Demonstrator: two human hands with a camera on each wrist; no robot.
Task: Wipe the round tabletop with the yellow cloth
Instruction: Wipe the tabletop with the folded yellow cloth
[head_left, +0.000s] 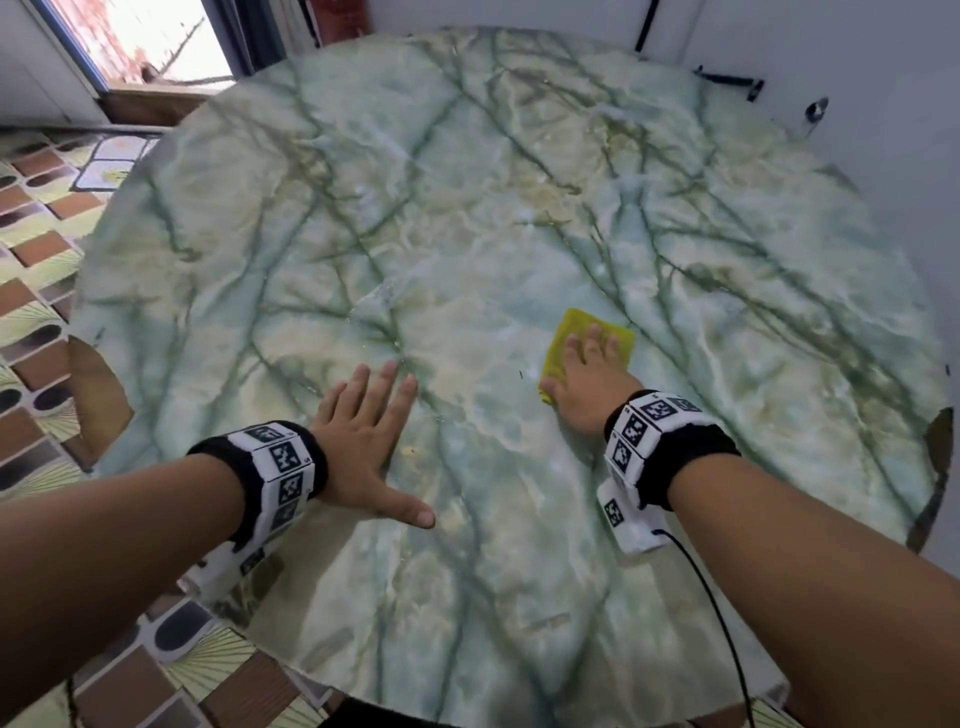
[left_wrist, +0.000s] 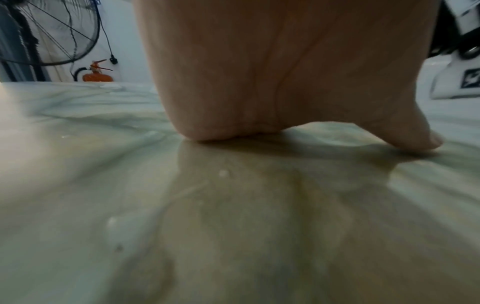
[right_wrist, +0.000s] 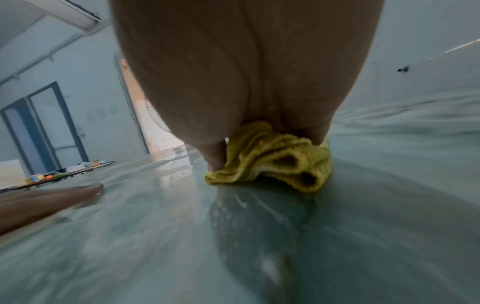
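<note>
The round tabletop (head_left: 467, 208) is pale green marble with dark veins and fills most of the head view. A folded yellow cloth (head_left: 576, 325) lies on it right of centre. My right hand (head_left: 584, 371) presses flat on the cloth with straight fingers; in the right wrist view the cloth (right_wrist: 280, 162) bunches under the palm (right_wrist: 246, 72). My left hand (head_left: 363, 441) rests flat on the bare marble to the left, fingers spread and holding nothing. In the left wrist view its palm (left_wrist: 233, 72) sits on the glossy tabletop (left_wrist: 233, 226).
Wet streaks and droplets (head_left: 384, 296) shine on the marble ahead of my left hand. Patterned floor tiles (head_left: 36, 218) show past the table's left edge. A white wall (head_left: 831, 52) stands close behind the far right rim. A fan and an orange extinguisher (left_wrist: 97, 76) stand beyond the table.
</note>
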